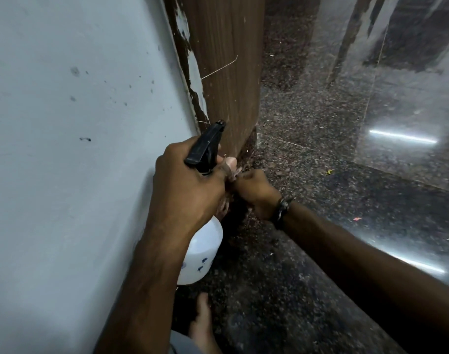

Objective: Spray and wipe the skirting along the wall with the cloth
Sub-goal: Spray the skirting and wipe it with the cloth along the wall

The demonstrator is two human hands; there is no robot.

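My left hand [187, 185] grips a white spray bottle [200, 254] by its neck; the black trigger head [205, 145] points up toward the wooden door frame [226, 72]. My right hand [254, 192], a dark band on its wrist, is curled round a pale cloth [235, 172] of which only a crumpled bit shows, held low against the dark speckled skirting [246, 154] where the wall meets the floor. Most of the skirting near me is hidden behind my left arm and the bottle.
A pale painted wall [65, 123] with dark specks fills the left. Glossy dark granite floor [320, 251] spreads to the right, with light streaks reflected. My bare foot [201, 325] rests on the floor close to the wall. A small yellow scrap [329, 171] lies on the floor.
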